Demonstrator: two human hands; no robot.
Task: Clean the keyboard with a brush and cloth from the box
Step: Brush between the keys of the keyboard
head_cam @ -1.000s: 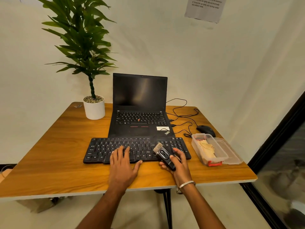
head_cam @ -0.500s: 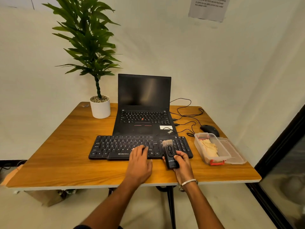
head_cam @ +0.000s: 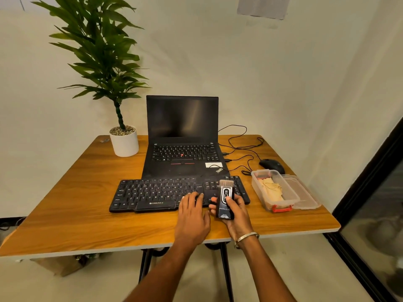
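The brushing step is judged to be in hand. The brush (head_cam: 225, 198) is gripped in the right hand (head_cam: 236, 214), fingers and thumb curled round its black body, with the thumb laid on the oval slider and the pale bristles pointed away from the person, over the right end of the keyboard (head_cam: 165, 194). Whether the bristles touch the keys cannot be told. The left hand (head_cam: 192, 216) is laid flat just beside the right one, its fingers straight and spread on the keys near the keyboard's lower edge, apparently to steady it on the counter (head_cam: 65, 205).

The box (head_cam: 274, 190) is seen to the right of the right hand, well apart from it, uncovered, with the beige cloth (head_cam: 271, 188) lying inside and a clear lid (head_cam: 303, 191) set against its far side.

For the next move, the bristles would need to be lowered and drawn along the key rows while the keyboard is held; the cloth is not yet taken out.

"ZEBRONICS" can be read on the keyboard's front edge, ahead and left of the left hand. "ThinkPad" is printed on the laptop (head_cam: 182, 136) beyond both hands. Lettering on the brush body and on the wall notice (head_cam: 262, 6) is too small to be read.
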